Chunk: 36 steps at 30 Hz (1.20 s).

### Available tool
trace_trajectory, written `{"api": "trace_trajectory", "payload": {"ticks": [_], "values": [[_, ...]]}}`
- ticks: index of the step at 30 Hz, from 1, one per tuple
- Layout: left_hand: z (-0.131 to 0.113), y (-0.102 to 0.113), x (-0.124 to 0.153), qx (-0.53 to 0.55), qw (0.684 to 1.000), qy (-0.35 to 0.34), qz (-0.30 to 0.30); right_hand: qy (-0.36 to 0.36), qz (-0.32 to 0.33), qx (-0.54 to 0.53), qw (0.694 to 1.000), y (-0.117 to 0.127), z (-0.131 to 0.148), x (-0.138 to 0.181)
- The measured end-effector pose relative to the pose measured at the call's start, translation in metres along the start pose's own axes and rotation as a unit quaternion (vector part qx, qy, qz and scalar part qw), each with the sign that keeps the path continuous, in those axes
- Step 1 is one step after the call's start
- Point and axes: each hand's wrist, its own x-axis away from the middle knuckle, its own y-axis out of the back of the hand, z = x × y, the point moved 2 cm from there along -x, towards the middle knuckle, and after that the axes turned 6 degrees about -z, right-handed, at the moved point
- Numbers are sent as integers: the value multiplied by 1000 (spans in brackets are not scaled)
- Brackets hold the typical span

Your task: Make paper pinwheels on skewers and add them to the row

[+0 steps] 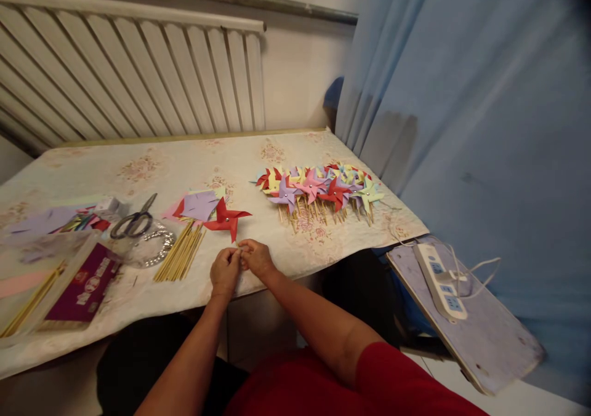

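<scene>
A red paper pinwheel (228, 220) with a small shiny bead at its centre stands out from my hands at the table's front edge. My left hand (226, 271) is closed around the lower part of its stick. Close beside it, my right hand (257, 258) pinches the stick just under the red blades. Most of the stick is hidden by my fingers. Just left of my hands lies a bundle of thin wooden sticks (181, 253). Behind the bundle sit cut sheets of purple, red and pink paper (199, 206).
Several finished pinwheels (311, 186) lie grouped at the right. Black-handled scissors (133, 223), a ring of silvery beads (159, 248) and a purple package (84, 284) are at the left. A power strip (441, 280) rests on a lower board (494, 336); a blue curtain (484, 127) hangs behind.
</scene>
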Motion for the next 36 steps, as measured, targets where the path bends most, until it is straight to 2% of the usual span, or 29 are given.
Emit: {"api": "trace_trajectory", "payload": {"ticks": [4,11,14,16,17,19,21,24,27,29,31,36], "values": [[-1,-2,-2,5,1000,21,3,6,-2,20,1000,1,-2,-1],[-5,-4,-2,-35,999,-11,-13,30,-5,11,999,5,-9,3],[-8,-2,-1,-49,998,-20,-19,50,-14,47,998,22,-15,13],[-8,-2,0,-54,998,-21,-20,104,-27,122,987,43,-17,20],[-9,-2,0,-56,998,-20,-20,151,-42,173,972,56,-15,23],[-9,-2,1,-60,998,-15,-22,238,-89,285,924,85,-8,27],[-9,-2,2,-62,998,-16,-24,271,-137,380,873,115,1,26],[-11,-2,3,-65,997,-24,-26,240,-192,519,797,152,15,17],[-12,-1,4,-67,997,-27,-26,201,-199,619,733,173,25,7],[-13,0,4,-68,997,-29,-24,184,-193,653,709,179,28,2],[-14,1,4,-68,997,-30,-22,176,-191,667,698,181,30,-2],[-15,1,5,-59,998,-26,-26,173,-208,662,699,181,28,-6]]}}
